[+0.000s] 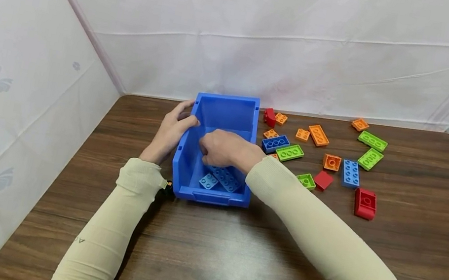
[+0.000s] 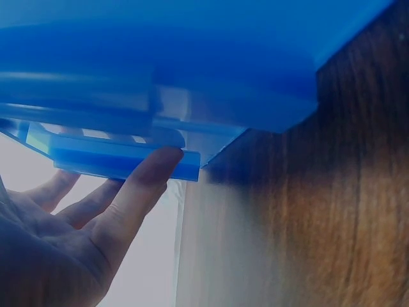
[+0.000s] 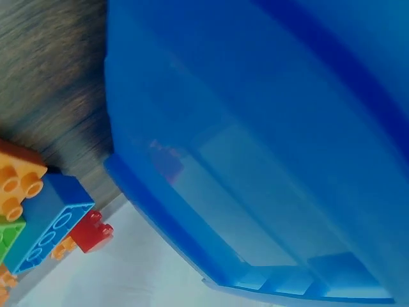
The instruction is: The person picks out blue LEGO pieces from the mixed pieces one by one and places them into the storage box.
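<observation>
A blue plastic storage bin (image 1: 208, 198) stands tilted in perspective near the back of the table. My left hand (image 1: 169, 133) grips its left rim; in the left wrist view the thumb (image 2: 150, 176) lies on one side of the rim and the fingers on the other. Inside the bin is my right hand (image 1: 227, 149), knuckles up, with its fingertips hidden. Whether it holds anything cannot be seen. Below it, a small light blue toy brick (image 1: 208, 181) and a longer blue brick (image 1: 226, 179) lie on the bin floor.
Right of the bin, loose bricks are scattered: a dark blue brick (image 1: 275, 143), a green one (image 1: 290, 152), an orange one (image 1: 318, 135), a light blue one (image 1: 351, 173), a red one (image 1: 365, 203) and several more. White sheeting (image 1: 291, 41) hangs behind the wooden table (image 1: 195, 255).
</observation>
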Motion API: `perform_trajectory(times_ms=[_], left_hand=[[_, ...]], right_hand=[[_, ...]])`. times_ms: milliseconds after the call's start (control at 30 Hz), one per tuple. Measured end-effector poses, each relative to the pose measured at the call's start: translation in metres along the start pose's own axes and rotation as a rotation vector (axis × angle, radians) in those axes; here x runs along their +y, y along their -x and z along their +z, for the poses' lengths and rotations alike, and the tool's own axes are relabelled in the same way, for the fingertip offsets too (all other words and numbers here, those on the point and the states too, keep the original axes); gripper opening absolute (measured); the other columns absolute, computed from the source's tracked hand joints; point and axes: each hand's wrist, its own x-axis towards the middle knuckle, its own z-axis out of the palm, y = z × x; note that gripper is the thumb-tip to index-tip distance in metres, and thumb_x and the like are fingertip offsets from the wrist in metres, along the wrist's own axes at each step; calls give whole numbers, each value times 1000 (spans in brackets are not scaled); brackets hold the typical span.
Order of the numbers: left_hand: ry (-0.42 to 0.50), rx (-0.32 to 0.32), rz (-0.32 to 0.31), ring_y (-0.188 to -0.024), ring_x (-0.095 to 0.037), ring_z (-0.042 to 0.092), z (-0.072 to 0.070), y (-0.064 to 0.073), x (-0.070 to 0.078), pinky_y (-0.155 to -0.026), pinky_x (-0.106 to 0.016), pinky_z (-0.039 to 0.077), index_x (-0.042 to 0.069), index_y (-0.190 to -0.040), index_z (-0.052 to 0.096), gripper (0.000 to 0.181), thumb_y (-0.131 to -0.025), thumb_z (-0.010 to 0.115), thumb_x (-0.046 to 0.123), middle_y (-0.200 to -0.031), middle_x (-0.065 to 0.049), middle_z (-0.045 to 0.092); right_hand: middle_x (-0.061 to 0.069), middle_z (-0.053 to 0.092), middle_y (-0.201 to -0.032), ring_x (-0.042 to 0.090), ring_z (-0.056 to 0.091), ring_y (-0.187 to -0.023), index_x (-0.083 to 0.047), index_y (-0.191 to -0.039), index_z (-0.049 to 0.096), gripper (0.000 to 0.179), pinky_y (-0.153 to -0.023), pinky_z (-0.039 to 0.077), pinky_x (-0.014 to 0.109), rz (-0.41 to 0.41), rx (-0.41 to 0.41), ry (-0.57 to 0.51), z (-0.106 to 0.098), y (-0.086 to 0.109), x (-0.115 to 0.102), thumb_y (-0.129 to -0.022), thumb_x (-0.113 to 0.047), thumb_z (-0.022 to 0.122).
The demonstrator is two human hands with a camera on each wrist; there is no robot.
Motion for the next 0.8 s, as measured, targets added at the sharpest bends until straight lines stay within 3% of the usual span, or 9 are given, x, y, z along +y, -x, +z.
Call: perform_trajectory(times_ms=[367,667,800], left_hand=[[-6,10,19,-132,-42,56,-3,2,1,-107,-63,46,17,-163,43,67,-98,59,22,-152,-21,54],[9,4,12,-129,-42,58,1,2,-2,-106,-63,48,17,-162,44,64,-100,59,22,-150,-21,56],[0,15,6,-130,-43,58,1,0,-1,-106,-64,47,17,-161,46,66,-98,61,23,-150,-20,56]], right_hand=[[7,66,-108,20,62,-95,-9,-120,70,20,-88,56,35,-41,260,55,-6,5,0,-107,-23,62],[5,66,-110,19,63,-95,-9,-121,74,21,-85,56,32,-53,485,-127,-5,23,9,-106,-20,65],[6,68,-110,19,64,-95,-9,-118,76,19,-86,57,34,-66,547,-177,-3,32,15,-105,-18,66]])
